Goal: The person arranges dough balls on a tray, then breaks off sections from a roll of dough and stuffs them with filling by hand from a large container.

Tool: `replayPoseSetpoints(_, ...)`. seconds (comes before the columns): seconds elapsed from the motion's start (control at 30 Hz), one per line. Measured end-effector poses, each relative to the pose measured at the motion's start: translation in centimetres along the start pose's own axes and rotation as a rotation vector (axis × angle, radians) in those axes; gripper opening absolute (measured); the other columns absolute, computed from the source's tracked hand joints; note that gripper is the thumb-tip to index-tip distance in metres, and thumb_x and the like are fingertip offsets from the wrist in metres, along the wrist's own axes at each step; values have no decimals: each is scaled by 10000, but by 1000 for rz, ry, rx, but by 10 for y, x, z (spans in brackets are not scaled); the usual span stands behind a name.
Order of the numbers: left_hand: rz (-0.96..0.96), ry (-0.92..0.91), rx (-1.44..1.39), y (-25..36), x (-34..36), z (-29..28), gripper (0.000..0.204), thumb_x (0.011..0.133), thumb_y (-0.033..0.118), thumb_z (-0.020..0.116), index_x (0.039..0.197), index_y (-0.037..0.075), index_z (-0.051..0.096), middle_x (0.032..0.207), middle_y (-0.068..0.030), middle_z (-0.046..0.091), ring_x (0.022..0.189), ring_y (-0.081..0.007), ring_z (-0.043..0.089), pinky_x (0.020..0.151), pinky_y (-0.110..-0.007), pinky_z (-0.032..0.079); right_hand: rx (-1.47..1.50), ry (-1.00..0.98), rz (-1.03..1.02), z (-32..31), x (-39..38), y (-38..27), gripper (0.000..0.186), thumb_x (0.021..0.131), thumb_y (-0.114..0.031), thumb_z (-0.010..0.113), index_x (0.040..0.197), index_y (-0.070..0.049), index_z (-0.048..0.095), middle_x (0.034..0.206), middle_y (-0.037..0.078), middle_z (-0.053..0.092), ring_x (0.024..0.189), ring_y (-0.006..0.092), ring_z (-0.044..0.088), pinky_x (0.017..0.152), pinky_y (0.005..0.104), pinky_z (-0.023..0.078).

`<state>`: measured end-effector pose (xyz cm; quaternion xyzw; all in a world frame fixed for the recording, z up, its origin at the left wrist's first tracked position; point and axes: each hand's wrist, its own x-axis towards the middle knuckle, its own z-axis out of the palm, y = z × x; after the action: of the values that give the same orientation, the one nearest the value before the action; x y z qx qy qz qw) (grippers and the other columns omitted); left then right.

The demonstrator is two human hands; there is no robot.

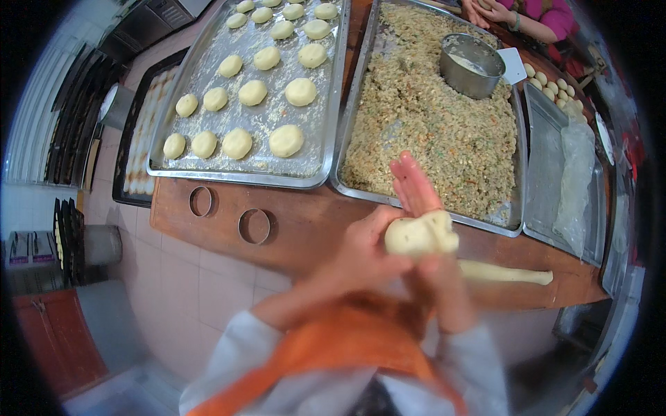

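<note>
Over the table's front edge I have a pale ball of dough (409,238) between my two hands, with a gathered, lumpy bit on its right side. My left hand (368,243) curls around its left side. My right hand (417,187) lies against it, its fingers stretched out past the far side and its palm hidden by the dough. Just right of my hands, a rolled strip of dough (510,272) lies on the wooden table. Beyond them is a metal tray (340,170) spread with crumbly filling (430,145).
A round metal tin (473,66) sits in the filling. At left, a floured tray (239,177) carries rows of flattened dough rounds (237,143). Two metal rings (254,227) lie before it. A tray with plastic film (574,187) is at right; another person's hands (489,12) work beyond.
</note>
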<state>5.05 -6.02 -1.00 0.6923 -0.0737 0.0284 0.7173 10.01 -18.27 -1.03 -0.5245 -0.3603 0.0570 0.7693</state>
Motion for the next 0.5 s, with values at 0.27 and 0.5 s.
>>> replayPoseSetpoints(0.27, 81, 72, 111, 2, 1, 11, 332, 725, 130, 525, 1041, 34, 558, 920, -148, 613, 836, -293, 616, 728, -357, 491, -145, -15, 18, -5, 0, -1, 405, 859, -296, 510, 1144, -10, 527, 1156, 152, 533, 1193, 297, 395, 1053, 441, 151)
replayPoseSetpoints(0.5, -55, -163, 4, 2, 5, -1, 465, 740, 334, 511, 1069, 8, 540, 983, -135, 591, 924, -250, 572, 801, -327, 451, -134, -94, -35, -2, -1, 1, 553, 842, -452, 478, 1176, -11, 500, 1110, 141, 548, 1110, 304, 471, 1043, 449, 182)
